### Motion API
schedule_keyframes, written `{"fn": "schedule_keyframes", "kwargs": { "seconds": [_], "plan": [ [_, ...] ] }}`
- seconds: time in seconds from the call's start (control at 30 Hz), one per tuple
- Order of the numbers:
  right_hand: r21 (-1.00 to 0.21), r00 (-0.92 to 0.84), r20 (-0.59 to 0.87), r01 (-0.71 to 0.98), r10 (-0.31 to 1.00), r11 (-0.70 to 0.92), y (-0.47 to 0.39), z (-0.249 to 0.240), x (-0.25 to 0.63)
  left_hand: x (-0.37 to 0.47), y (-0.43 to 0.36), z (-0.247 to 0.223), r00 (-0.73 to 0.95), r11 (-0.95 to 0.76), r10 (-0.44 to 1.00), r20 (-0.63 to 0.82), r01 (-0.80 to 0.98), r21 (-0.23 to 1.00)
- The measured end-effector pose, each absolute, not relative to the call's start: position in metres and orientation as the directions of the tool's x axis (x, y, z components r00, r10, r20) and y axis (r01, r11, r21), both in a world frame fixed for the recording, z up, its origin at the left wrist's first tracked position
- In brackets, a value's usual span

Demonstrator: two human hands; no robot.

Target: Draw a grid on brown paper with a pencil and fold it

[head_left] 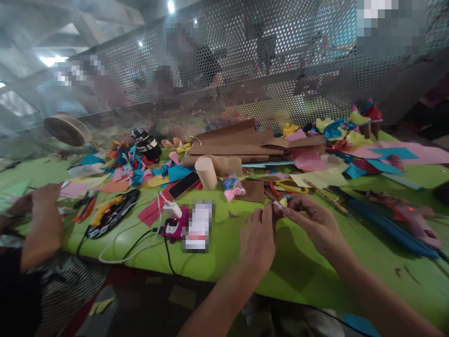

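My left hand (257, 238) and my right hand (317, 220) meet above the green table (224, 260). Between their fingertips is a small pale yellow and pinkish piece (283, 201), apparently paper. Both hands are closed in a pinch around it; the left fingertips are partly hidden. Just beyond them lie yellow-and-red scissors (293, 186) and a pencil (326, 197). A pink paper bow (232, 194) with clear wrap rests on brown paper (250, 192) left of the scissors. Right of my right hand are a long blue tool (389, 227) and a pink glue gun (419, 224).
Another person's hand (47, 199) rests at the left. Nearby are a phone with a lit screen (198, 229), a magenta power block (175, 227) with cables, a beige cylinder (206, 173), and piled coloured paper (136, 168). A perforated metal screen (238, 79) stands behind.
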State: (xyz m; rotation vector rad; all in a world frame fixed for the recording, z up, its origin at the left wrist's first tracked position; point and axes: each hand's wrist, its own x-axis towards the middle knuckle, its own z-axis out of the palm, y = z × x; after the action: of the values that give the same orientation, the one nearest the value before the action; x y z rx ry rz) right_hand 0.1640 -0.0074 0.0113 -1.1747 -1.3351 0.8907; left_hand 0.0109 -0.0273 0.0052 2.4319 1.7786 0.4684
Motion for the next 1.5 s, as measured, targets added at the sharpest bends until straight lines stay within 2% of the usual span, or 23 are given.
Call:
{"fn": "schedule_keyframes", "kwargs": {
  "seconds": [0.07, 0.27, 0.43, 0.6, 0.73, 0.9, 1.07, 1.17, 1.37, 1.5],
  "plan": [
    [-0.956, 0.094, 0.261, 0.164, 0.961, 0.243, -0.008, 0.013, 0.163, 0.011, -0.028, 0.005, 0.271, -0.324, 0.937, 0.219, 0.910, 0.258],
    [-0.984, 0.083, 0.172, 0.060, 0.982, 0.168, -0.008, 0.014, 0.163, 0.011, -0.031, 0.010, 0.274, -0.372, 0.903, 0.330, 0.883, 0.287],
    [-0.973, 0.112, 0.213, 0.120, 0.971, 0.199, -0.007, 0.013, 0.163, 0.010, -0.030, 0.008, 0.294, -0.393, 0.893, 0.340, 0.879, 0.272],
    [-0.980, 0.108, 0.192, 0.065, 0.975, 0.186, -0.008, 0.015, 0.163, 0.010, -0.029, 0.004, 0.288, -0.392, 0.887, 0.361, 0.883, 0.260],
    [-0.975, 0.131, 0.201, 0.118, 0.971, 0.186, -0.008, 0.015, 0.164, 0.010, -0.030, 0.002, 0.280, -0.394, 0.876, 0.394, 0.886, 0.246],
    [-0.973, 0.129, 0.224, 0.093, 0.966, 0.213, -0.008, 0.014, 0.164, 0.009, -0.030, 0.002, 0.224, -0.400, 0.869, 0.442, 0.844, 0.359],
    [-0.972, 0.123, 0.229, 0.090, 0.966, 0.219, -0.008, 0.012, 0.164, 0.008, -0.029, 0.001, 0.207, -0.398, 0.876, 0.435, 0.821, 0.409],
    [-0.971, 0.129, 0.220, 0.122, 0.967, 0.205, -0.008, 0.013, 0.164, 0.008, -0.028, 0.000, 0.180, -0.389, 0.894, 0.410, 0.765, 0.514],
    [-0.965, 0.124, 0.237, 0.142, 0.964, 0.219, -0.010, 0.018, 0.163, 0.006, -0.026, 0.004, 0.169, -0.336, 0.941, 0.293, 0.373, 0.865],
    [-0.954, 0.122, 0.260, 0.183, 0.958, 0.236, -0.010, 0.019, 0.163, 0.007, -0.026, 0.007, 0.154, -0.302, 0.951, 0.269, 0.268, 0.915]
  ]
}}
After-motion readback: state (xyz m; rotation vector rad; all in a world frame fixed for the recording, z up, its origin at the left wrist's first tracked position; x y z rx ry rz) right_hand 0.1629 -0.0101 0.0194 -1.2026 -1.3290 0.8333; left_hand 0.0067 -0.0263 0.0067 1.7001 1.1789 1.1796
